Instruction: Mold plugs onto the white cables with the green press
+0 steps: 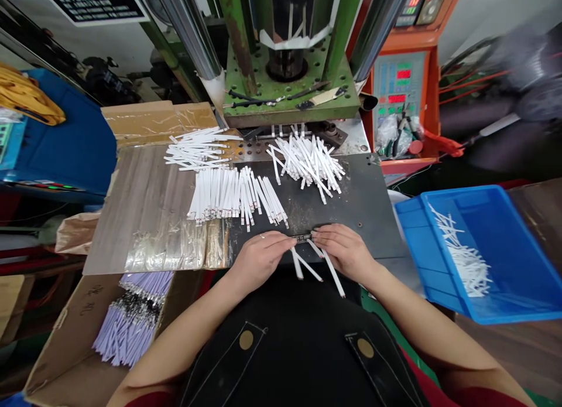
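My left hand (260,256) and my right hand (343,250) meet at the near edge of a dark metal work plate (360,202). Both pinch a small dark metal fixture (302,238) between their fingertips. Three short white cable pieces (307,266) hang from the fixture toward me, under my fingers. Just beyond my hands lies a neat row of white cable pieces (232,196). A loose heap of the same pieces (309,161) lies farther back on the right, and another pile (197,149) at the back left.
A green press machine (290,73) with chrome columns stands behind the plate, beside an orange control panel (399,85). A blue plastic bin (504,219) with white pieces sits at my right. A cardboard box (74,348) with lilac cable bundles (129,319) is at the lower left.
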A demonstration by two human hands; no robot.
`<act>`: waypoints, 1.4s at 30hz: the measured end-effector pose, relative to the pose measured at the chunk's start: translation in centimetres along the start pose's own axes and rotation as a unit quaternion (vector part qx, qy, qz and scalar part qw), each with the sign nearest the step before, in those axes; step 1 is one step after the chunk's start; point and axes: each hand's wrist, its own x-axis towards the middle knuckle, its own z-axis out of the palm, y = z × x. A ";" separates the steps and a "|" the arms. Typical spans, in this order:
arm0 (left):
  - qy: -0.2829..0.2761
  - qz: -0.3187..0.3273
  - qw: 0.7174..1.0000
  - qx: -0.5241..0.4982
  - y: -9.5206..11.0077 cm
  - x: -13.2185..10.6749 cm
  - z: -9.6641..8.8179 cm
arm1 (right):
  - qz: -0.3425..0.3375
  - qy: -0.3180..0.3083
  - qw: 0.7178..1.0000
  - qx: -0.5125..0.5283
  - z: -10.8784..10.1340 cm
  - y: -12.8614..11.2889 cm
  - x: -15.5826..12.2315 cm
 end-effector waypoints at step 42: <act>-0.110 -0.157 0.969 0.156 -2.3 0.5 -3.2 | -0.056 -0.172 0.979 -0.093 -0.7 3.3 8.8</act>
